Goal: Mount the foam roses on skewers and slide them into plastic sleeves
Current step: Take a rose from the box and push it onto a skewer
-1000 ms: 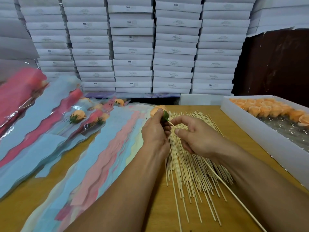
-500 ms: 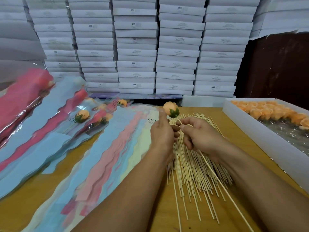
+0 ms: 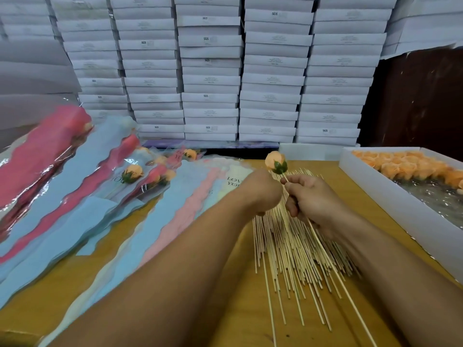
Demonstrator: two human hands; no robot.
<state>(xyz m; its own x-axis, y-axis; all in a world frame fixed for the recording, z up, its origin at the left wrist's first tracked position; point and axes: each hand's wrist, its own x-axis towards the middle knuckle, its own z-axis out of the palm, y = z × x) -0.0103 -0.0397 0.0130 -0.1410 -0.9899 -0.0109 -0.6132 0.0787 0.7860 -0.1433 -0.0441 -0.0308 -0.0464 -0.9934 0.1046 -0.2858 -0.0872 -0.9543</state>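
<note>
- Head view: right hand (image 3: 316,201) grips one skewer (image 3: 333,269); fingers (image 3: 297,181) curled round it near its top end. Skewer runs slanted from the hand down toward the bench's near edge.
- Foam rose (image 3: 275,162), orange w/ green base, sits on the skewer's top end, just above both hands, over the far-middle part of the bench (image 3: 240,309).
- Left hand (image 3: 263,190) just beside the right, back of hand toward the camera; fingers hidden behind it, so can't tell if they hold anything.
- Loose skewer pile (image 3: 293,249) lies on the bench under the hands, fanned toward the near edge.
- Empty plastic sleeves (image 3: 160,221) (blue, pink, pale yellow bands) overlap in a row left of the pile, from the far edge down to the near-left corner.
- Filled sleeves (image 3: 132,174) w/ orange roses inside lie toward the far-left corner; more pink/blue ones stacked at the left edge.
- White tray (image 3: 390,196) along the right edge holds a cluster of orange roses (image 3: 411,169) at its far end.
- White boxes (image 3: 210,78) stacked in columns beyond the far edge.
</note>
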